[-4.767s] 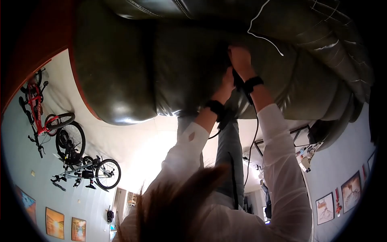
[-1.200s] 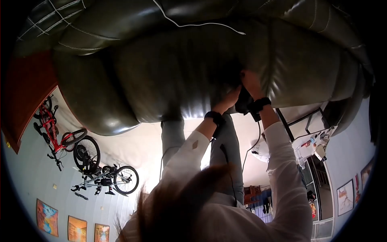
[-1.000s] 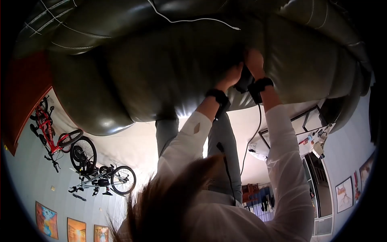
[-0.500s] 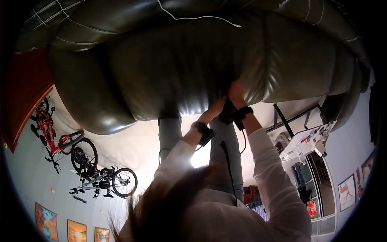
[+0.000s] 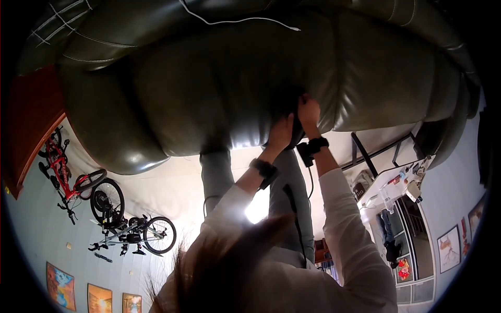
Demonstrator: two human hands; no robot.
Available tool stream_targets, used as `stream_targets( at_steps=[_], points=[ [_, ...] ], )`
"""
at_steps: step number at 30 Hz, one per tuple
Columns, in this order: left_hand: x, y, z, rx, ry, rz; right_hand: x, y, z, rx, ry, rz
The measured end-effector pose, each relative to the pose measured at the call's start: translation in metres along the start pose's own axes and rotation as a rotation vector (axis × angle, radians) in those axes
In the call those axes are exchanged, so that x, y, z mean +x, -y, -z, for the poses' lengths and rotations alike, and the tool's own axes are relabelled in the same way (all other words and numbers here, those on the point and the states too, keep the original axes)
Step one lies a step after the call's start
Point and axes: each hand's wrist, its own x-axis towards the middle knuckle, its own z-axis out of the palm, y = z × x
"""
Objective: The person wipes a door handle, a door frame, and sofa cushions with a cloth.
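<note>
Over the front of the dark leather sofa [image 5: 193, 94], my two hands are close together at a black item [image 5: 296, 129] whose kind I cannot make out in the shadow. My right hand [image 5: 309, 110] is closed, its fingers pinching the item's upper part. Lower and to the left, my left hand [image 5: 281, 133] is closed against the item's side; its fingertips are partly hidden. Each wrist wears a black strap with a small box, the left strap [image 5: 264, 172] and the right strap [image 5: 313, 148], with thin cables running from them.
A white cable [image 5: 245, 21] lies across the sofa. Two bicycles, one red [image 5: 62, 175] and one grey and black [image 5: 128, 235], stand at the left. On the right is a white table [image 5: 383, 190] with small things on it. Another person [image 5: 387, 235] is in the background.
My right hand has shifted slightly up and left and is now sharper. My left hand has moved a little up along the black item. The view has shifted slightly.
</note>
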Motion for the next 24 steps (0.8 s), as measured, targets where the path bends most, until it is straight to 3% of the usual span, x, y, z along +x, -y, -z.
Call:
stream_targets(
  at_steps=[4,10,11,14,17,20,22,24],
  points=[
    [0.068,-0.034,-0.009,-0.662,0.123,0.480,0.063,-0.025,0.025,-0.149,0.012,0.024],
    [0.136,-0.050,-0.009,-1.035,-0.123,0.494,0.133,0.030,0.056,-0.212,-0.037,0.319],
    [0.133,-0.049,-0.020,-0.993,-0.307,0.381,0.132,0.034,0.056,-0.234,0.028,0.331],
    [0.107,-0.050,-0.027,-0.964,-0.176,0.535,0.108,0.023,0.056,-0.239,0.184,0.365],
    [0.066,-0.069,-0.035,-0.907,-0.251,0.492,0.076,-0.007,0.047,-0.212,0.203,0.303],
    [0.067,-0.066,-0.110,-0.793,-0.160,0.599,0.083,-0.033,0.049,-0.203,0.168,0.284],
    [0.079,-0.084,-0.050,-0.739,-0.117,0.543,0.101,-0.042,0.050,-0.226,0.138,0.253],
    [0.108,-0.079,-0.044,-0.791,-0.148,0.560,0.117,-0.016,0.064,-0.203,0.100,0.189]
  ],
)
